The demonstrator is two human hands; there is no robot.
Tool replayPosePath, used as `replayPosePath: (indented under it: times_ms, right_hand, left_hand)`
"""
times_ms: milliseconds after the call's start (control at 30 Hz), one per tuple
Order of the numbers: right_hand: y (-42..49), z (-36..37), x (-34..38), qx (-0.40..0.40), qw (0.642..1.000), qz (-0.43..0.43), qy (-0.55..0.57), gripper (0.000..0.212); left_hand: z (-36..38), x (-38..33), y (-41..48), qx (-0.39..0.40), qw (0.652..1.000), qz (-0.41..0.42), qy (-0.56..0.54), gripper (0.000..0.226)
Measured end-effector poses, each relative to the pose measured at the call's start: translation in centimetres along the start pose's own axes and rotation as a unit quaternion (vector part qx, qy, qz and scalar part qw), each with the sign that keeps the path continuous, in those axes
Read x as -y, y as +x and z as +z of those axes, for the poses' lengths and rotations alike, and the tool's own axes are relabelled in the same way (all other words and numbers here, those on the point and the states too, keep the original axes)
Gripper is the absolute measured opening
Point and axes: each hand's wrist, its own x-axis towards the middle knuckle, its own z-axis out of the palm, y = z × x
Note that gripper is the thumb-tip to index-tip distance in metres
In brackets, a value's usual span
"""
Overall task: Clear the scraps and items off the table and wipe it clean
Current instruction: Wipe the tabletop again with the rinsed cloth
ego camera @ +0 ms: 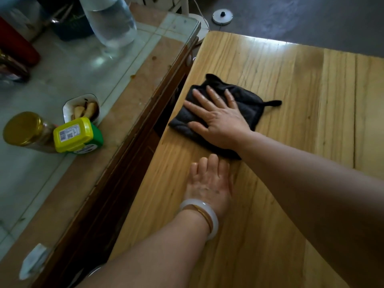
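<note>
Where the dark cloth lay, close to the left edge of the wooden table, the right hand pressed flat upon it, fingers straight and spread, gripping nothing; the left hand rested palm-down on bare wood just beside the cloth, fingers likewise straight, two bangles at the wrist.

Progress, as judged: clearing looked done, since no scraps or items showed on the visible tabletop; wiping was under way, with the far and right stretches probably left to cover; glare hid which parts were wet.

Around: a glass-topped side table stood just left across a narrow gap; it carried a gold-lidded jar, a yellow-lidded green container, a small dish of food and a clear bottle. Nothing blocked the cloth; anything swept leftward might drop into the gap.
</note>
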Motion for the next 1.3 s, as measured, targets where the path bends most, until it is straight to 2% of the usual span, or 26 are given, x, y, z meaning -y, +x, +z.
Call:
replayPosePath:
  times_ms: [133,267,367,533,767,967,1067,1300]
  right_hand:
    - [0.5,0.2,1.5,0.031,0.992,-0.119,0.01,0.055]
    - [0.6,0.4,1.6,0.026,0.991,-0.134,-0.003,0.058]
    - [1.2,0.3,1.0,0.015,0.995,-0.1,-0.011,0.061]
    - [2.0,-0.6,-1.9,-0.008,1.0,0.009,-0.008,0.061]
    - [-0.3,-1.2,-6.9,-0.027,0.987,0.155,-0.014,0.064]
    - [-5.2,-0.7,-7.2,-0.035,0.976,0.216,0.002,0.064]
    - [-7.3,-0.3,-5.9,-0.028,0.98,0.195,0.001,0.061]
    - [-7.2,0.4,-3.2,-0.006,0.998,0.07,-0.002,0.061]
  left_hand:
    - [-0.6,-0.2,0.0,0.031,0.999,-0.011,-0.006,0.031]
    - [-0.8,-0.1,0.3,0.034,0.999,-0.011,-0.013,0.031]
    - [-0.7,-0.1,0.3,0.024,1.0,-0.009,-0.005,0.029]
    - [-0.8,0.1,0.3,0.011,1.0,0.005,-0.002,0.023]
    - [-1.2,0.1,0.1,0.019,1.0,0.014,-0.001,0.023]
    - [-1.3,0.0,0.1,0.018,1.0,0.015,0.012,0.023]
    - [-1.4,0.0,0.1,0.024,0.999,0.016,0.016,0.023]
    - [-1.4,0.1,0.4,0.035,0.999,0.013,0.016,0.019]
